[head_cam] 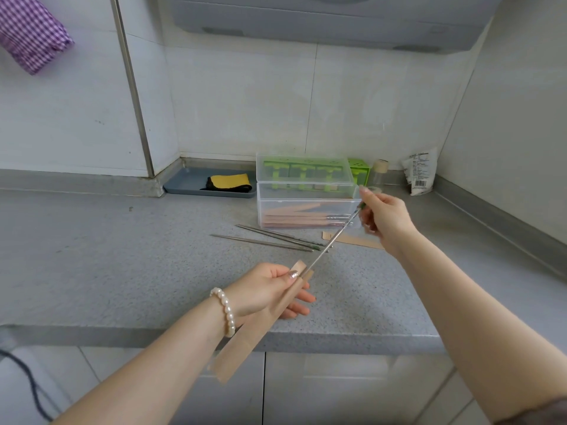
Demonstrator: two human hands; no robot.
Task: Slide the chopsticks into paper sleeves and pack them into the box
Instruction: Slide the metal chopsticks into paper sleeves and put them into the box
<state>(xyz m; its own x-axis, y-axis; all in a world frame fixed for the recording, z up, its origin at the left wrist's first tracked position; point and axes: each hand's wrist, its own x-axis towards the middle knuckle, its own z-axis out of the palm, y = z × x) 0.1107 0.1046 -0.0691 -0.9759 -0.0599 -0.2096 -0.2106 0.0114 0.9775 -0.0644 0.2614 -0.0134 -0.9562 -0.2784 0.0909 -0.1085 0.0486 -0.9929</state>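
The left hand (264, 291) gripped a brown paper sleeve (260, 326); the right hand (385, 216) pinched thin metal chopsticks (329, 242) entering its mouth.

Grey tray (184, 185) holding yellow sponge (228, 182).

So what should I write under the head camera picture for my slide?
Right hand slides metal chopsticks into a paper sleeve held by the left hand, clear box behind.

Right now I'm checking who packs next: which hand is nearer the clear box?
Right. The right hand holds the chopsticks just beside the clear box; the left hand grips the paper sleeve near the counter's front edge.
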